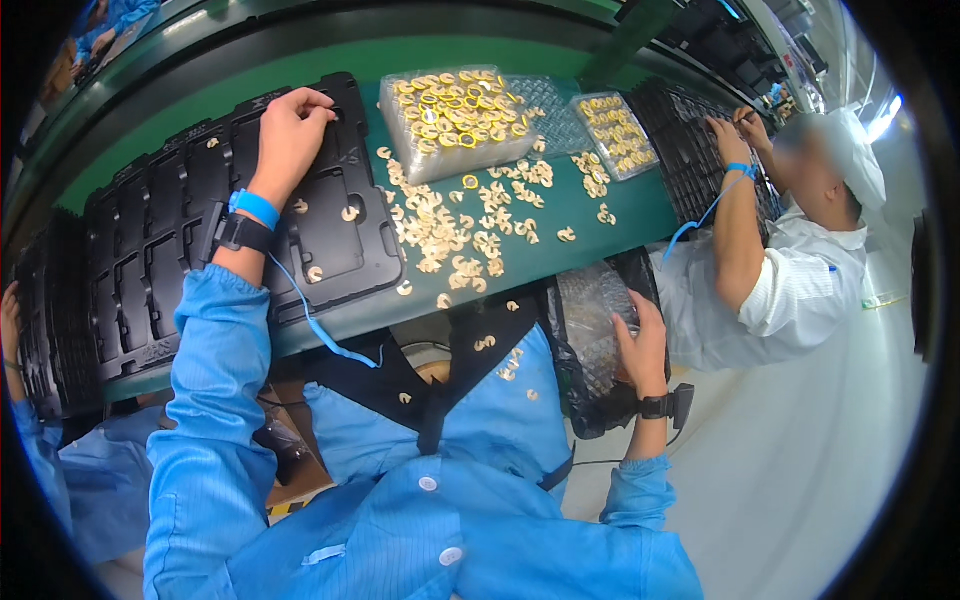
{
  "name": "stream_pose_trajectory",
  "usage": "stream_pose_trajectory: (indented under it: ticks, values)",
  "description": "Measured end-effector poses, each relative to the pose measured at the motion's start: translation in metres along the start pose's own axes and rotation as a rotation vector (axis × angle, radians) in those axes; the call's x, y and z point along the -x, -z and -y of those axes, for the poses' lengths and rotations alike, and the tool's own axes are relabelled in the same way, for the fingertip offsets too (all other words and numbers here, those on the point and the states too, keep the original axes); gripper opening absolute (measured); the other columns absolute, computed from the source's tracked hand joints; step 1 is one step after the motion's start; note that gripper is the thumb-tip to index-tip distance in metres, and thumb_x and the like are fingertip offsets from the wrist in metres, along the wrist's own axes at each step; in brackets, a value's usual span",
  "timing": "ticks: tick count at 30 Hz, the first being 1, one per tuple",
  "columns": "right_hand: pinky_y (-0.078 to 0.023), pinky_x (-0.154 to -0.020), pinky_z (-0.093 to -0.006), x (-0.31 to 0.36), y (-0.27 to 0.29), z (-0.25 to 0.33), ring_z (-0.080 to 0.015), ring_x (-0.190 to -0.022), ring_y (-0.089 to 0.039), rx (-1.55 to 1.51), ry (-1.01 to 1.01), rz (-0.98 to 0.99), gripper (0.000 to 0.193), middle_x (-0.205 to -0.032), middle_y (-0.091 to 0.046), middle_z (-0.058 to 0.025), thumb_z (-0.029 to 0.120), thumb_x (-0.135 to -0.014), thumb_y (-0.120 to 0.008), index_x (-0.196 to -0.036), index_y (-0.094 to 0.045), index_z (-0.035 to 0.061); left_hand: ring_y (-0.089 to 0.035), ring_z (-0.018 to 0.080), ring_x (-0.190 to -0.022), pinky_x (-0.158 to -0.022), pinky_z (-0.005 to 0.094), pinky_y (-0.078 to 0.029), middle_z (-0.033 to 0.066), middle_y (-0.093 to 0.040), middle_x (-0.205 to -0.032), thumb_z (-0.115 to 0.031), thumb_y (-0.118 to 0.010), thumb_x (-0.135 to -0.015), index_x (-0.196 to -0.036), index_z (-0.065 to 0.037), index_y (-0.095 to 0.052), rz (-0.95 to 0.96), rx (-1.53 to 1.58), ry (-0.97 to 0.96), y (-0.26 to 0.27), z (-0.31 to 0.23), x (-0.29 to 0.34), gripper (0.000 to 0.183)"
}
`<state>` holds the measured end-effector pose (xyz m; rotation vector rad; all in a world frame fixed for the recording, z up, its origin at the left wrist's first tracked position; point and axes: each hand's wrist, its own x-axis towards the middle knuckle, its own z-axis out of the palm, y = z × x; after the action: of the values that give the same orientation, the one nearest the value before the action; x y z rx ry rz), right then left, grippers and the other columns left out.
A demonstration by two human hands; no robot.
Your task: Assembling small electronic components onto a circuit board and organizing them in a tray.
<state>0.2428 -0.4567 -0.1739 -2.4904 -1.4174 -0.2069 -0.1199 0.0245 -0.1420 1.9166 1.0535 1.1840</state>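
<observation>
My left hand (pixel 293 138) is over the top right part of a large black plastic tray (pixel 240 210). Its thumb and fingertips are pinched together near the tray's far edge; anything between them is too small to make out. A few small cream C-shaped pieces (pixel 350 213) lie on that tray. On my right side, my right hand (pixel 645 345) is at the rim of a black plastic bag (pixel 572 370), its thumb and fingers apart. Crumpled clear plastic packaging (pixel 592 320) sits inside this bag, beside the fingertips.
Loose cream pieces (pixel 430 225) cover part of the green table (pixel 560 265). Behind them stand a stack of clear trays (pixel 450 160) with yellow-ringed parts and another filled clear tray (pixel 615 135). Stacked black trays (pixel 60 310) are at far left. A co-worker (pixel 770 270) works at right.
</observation>
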Motion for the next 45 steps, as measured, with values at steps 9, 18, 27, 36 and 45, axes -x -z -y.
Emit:
stream_pose_trajectory:
  ticks: [9, 18, 27, 36, 45]
  values:
    - [-0.053, -0.091, -0.0459, -0.198, 0.021, 0.125, -0.0398, -0.105, -0.066, -0.438, 0.545, -0.118, 0.026, -0.11, -0.07, -0.0183, 0.001, -0.09, -0.074, -0.116, -0.071, 0.0006, -0.076, 0.0166, -0.083, -0.077, 0.0294, -0.058, 0.013, -0.079, -0.086, -0.001, -0.06, -0.091, -0.101, 0.007, -0.075, -0.004, 0.041, -0.03, -0.004, -0.013, 0.003, 0.02]
    - [-0.052, -0.09, -0.0455, -0.234, -0.003, 0.106, -0.0376, -0.103, -0.061, -0.29, 0.632, 0.009, 0.02, -0.107, -0.067, -0.0133, 0.002, -0.087, -0.075, -0.107, -0.07, 0.003, -0.076, 0.0161, -0.087, -0.078, 0.0297, -0.059, 0.012, -0.079, -0.092, -0.001, -0.06, -0.094, -0.104, 0.006, -0.075, 0.012, 0.107, 0.099, 0.001, -0.006, 0.003, 0.02]
    - [-0.053, -0.082, -0.0462, -0.244, 0.01, 0.114, -0.0371, -0.098, -0.062, -0.311, 0.692, 0.101, 0.033, -0.106, -0.069, -0.014, -0.002, -0.089, -0.071, -0.121, -0.068, 0.0055, -0.074, 0.0134, -0.087, -0.077, 0.0273, -0.057, 0.0091, -0.079, -0.09, -0.001, -0.062, -0.093, -0.105, 0.005, -0.074, -0.007, 0.107, 0.097, 0.002, -0.013, 0.006, 0.018]
    - [-0.055, -0.092, -0.043, -0.246, -0.012, 0.093, -0.0379, -0.11, -0.066, -0.44, 0.723, -0.037, 0.035, -0.117, -0.067, -0.0188, -0.008, -0.097, -0.059, -0.129, -0.067, 0.0031, -0.078, 0.0174, -0.086, -0.076, 0.0298, -0.059, 0.0138, -0.08, -0.091, -0.004, -0.063, -0.092, -0.102, 0.005, -0.075, -0.016, 0.099, 0.027, -0.001, -0.003, 0.004, 0.018]
    - [-0.05, -0.099, -0.0337, -0.252, -0.003, 0.104, -0.0179, -0.114, -0.061, -0.868, 0.28, -0.313, 0.047, -0.13, -0.06, -0.0103, 0.006, -0.112, -0.051, -0.158, -0.046, 0.0048, -0.077, 0.0194, -0.088, -0.079, 0.0329, -0.06, 0.0154, -0.08, -0.093, -0.003, -0.063, -0.093, -0.105, 0.005, -0.075, -0.04, 0.004, 0.027, 0.004, -0.004, 0.009, 0.02]
